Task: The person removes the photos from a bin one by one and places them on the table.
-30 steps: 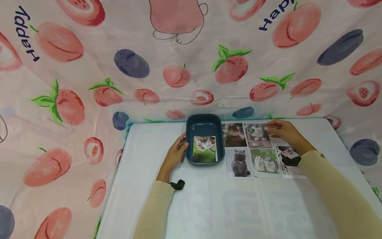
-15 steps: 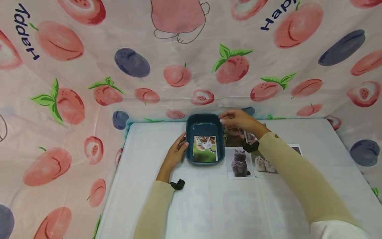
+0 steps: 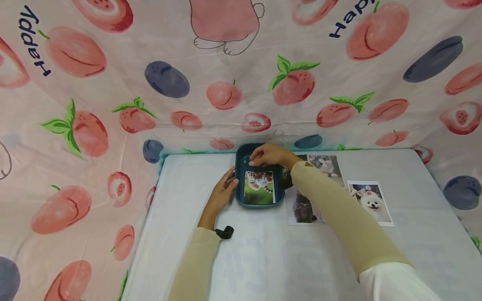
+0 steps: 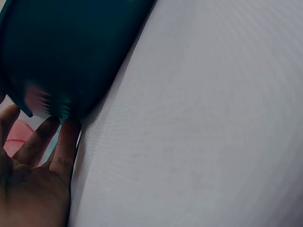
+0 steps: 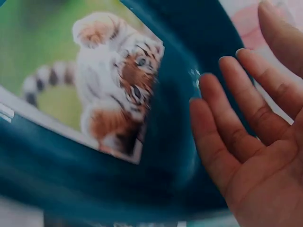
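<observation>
A dark teal tray (image 3: 241,161) stands at the back of the white table, with a tiger cub photo card (image 3: 259,190) lying in its front part. My left hand (image 3: 219,193) rests against the tray's left side; its fingertips touch the outer wall in the left wrist view. Over the back of the tray hovers my right hand (image 3: 272,155). In the right wrist view its fingers (image 5: 253,111) are loosely extended, the thumb stands apart, and nothing shows between them. Right of the tray lie a grey cat card (image 3: 302,209) and a kitten card (image 3: 328,166), partly covered by my right sleeve.
A white dog card (image 3: 373,202) lies farther right on the table (image 3: 278,259). Fruit-printed cloth (image 3: 226,62) rises right behind the tray and along the sides. A black wrist camera (image 3: 224,232) sits at my left cuff.
My right hand has travelled left from the cards at the back right, past the tray's right rim, to above the tray. The left hand, tray and tiger card have stayed put.
</observation>
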`<state>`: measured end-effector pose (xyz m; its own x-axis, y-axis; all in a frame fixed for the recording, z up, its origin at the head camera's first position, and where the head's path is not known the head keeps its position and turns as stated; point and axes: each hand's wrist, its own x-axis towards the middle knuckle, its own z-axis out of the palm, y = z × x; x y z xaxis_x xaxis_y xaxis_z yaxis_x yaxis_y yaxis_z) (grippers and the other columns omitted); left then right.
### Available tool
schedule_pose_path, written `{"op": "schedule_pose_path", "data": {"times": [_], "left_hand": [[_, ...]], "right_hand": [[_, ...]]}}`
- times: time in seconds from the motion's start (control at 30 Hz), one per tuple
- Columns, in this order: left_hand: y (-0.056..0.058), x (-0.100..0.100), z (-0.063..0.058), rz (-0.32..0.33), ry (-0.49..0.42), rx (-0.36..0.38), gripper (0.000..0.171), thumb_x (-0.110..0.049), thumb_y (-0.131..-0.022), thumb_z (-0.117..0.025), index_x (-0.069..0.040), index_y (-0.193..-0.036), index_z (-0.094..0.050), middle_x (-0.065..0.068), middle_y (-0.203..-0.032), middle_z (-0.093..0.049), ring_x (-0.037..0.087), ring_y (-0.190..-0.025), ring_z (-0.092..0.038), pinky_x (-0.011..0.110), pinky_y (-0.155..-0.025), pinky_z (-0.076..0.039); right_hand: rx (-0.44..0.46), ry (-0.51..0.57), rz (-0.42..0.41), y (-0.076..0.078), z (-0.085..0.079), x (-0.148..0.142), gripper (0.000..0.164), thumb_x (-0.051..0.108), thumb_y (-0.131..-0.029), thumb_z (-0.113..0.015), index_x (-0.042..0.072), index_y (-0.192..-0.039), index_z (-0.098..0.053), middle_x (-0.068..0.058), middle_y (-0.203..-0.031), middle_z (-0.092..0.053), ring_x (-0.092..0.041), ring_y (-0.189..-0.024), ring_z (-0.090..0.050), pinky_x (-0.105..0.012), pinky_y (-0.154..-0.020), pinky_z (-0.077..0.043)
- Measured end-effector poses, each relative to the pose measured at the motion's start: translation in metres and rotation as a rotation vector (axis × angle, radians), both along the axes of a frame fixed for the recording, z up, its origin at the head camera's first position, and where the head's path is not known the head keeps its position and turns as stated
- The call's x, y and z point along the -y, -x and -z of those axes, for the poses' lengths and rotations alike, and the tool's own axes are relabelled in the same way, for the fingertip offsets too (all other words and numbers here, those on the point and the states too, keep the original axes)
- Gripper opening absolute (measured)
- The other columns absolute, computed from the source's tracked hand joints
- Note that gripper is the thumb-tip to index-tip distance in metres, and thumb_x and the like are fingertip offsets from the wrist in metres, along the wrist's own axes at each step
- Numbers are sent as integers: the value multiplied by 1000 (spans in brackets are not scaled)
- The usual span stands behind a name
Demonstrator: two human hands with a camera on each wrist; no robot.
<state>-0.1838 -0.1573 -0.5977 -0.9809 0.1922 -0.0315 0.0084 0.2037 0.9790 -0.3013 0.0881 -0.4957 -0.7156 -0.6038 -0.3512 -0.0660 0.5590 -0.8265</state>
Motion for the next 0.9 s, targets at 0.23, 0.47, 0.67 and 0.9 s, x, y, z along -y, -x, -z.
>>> {"op": "schedule_pose_path", "data": {"times": [0.23, 0.47, 0.67, 0.9], "left_hand": [[1, 0, 0, 6, 6, 13, 57, -45, -104, -56, -41, -157, -37, 5, -157, -46, 29, -144, -48, 52, -114, -44], [1, 0, 1, 6, 4, 16, 56, -46, -104, -56, -42, -156, -38, 6, -158, -45, 30, -144, -48, 52, -113, -45], [0, 0, 1, 4, 7, 15, 56, -48, -103, -56, -43, -156, -38, 5, -157, -46, 29, -143, -49, 52, -114, -44], [1, 1, 1, 4, 5, 23, 56, -49, -103, -57, -44, -155, -38, 4, -158, -45, 28, -144, -48, 51, -115, -44]], "right_hand": [[-137, -149, -63, -4, 8, 19, 36, 36, -94, -73, 11, -120, -74, -6, -116, -74, -22, -105, -68, -41, -98, -55], [-148, -235, -52, -2, 19, 26, 33, 41, -94, -74, 13, -111, -76, -6, -112, -73, -22, -99, -66, -40, -93, -55], [-136, -265, -51, -4, 24, 26, 31, 41, -95, -73, 13, -109, -77, -5, -110, -73, -21, -96, -66, -39, -91, -55], [-143, -261, -40, -6, 21, 26, 25, 37, -93, -75, 13, -102, -76, -3, -102, -72, -19, -91, -64, -37, -87, -54]]}}
